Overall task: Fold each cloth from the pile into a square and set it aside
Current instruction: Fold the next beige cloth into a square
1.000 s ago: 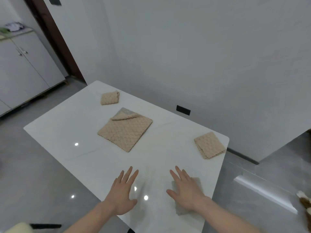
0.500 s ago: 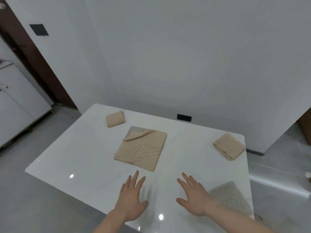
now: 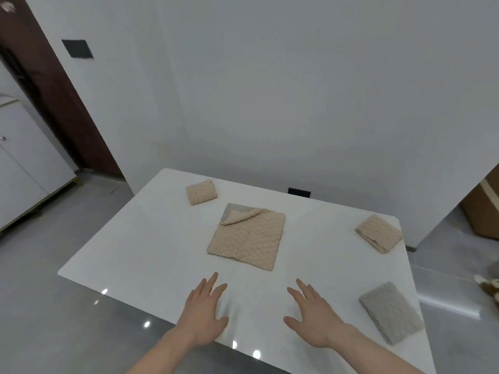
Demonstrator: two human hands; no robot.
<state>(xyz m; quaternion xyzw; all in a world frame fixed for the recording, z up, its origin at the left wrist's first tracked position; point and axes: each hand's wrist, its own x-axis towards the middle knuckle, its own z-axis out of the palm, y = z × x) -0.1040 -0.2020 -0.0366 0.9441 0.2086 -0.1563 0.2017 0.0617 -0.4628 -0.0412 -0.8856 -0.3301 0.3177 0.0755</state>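
A large beige cloth (image 3: 247, 238) lies spread on the white table (image 3: 145, 247), its far left corner turned back over a grey cloth (image 3: 234, 208) beneath it. A small folded beige cloth (image 3: 201, 191) sits at the far left, another folded beige cloth (image 3: 378, 232) at the far right. A folded grey cloth (image 3: 390, 311) rests near the right front edge. My left hand (image 3: 205, 314) and my right hand (image 3: 314, 317) hover flat over the table's front, fingers spread, holding nothing, both short of the spread cloth.
A white wall stands right behind the table, with a black socket (image 3: 299, 192) at table height. White cabinets (image 3: 24, 168) stand at the left beside a dark door frame (image 3: 54, 103). Grey floor surrounds the table. A brown box (image 3: 483, 209) sits at the right.
My right hand has come off the folded grey cloth, which now lies uncovered to its right. My view has lifted and turned right; both hands stay flat and empty.
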